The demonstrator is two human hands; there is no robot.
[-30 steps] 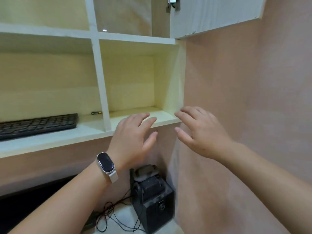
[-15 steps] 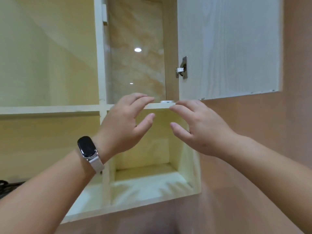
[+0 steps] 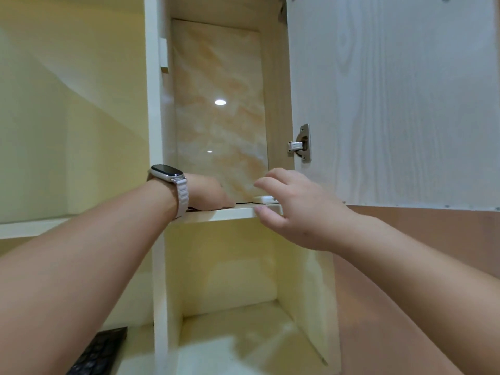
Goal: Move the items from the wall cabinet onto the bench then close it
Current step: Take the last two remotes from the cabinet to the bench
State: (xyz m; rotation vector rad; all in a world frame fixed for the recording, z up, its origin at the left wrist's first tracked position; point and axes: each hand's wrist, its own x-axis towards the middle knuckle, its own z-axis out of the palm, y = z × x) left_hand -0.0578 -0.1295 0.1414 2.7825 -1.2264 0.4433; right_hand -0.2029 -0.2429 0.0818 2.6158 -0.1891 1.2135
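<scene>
The wall cabinet stands open, its marble-patterned back panel (image 3: 219, 117) in full sight and its white wood-grain door (image 3: 392, 104) swung out to the right. My left hand (image 3: 205, 192), a watch on its wrist, reaches inside and lies low on the cabinet's floor board (image 3: 224, 213). Its fingers are hidden behind the board's edge. A thin dark sliver shows under that hand. A small flat white item (image 3: 263, 199) sits at the board's front right corner. My right hand (image 3: 300, 212) hovers just in front of it with fingers spread, holding nothing.
A metal hinge (image 3: 301, 144) sits on the door's inner edge. Below the cabinet is an open cubby (image 3: 243, 345) with pale walls. A black keyboard (image 3: 100, 353) lies on the surface at the lower left. A pinkish wall (image 3: 405, 266) rises on the right.
My view has tilted further up toward the cabinet. My left hand has gone from in front of the shelf edge into the cabinet. My right hand stays near the white item.
</scene>
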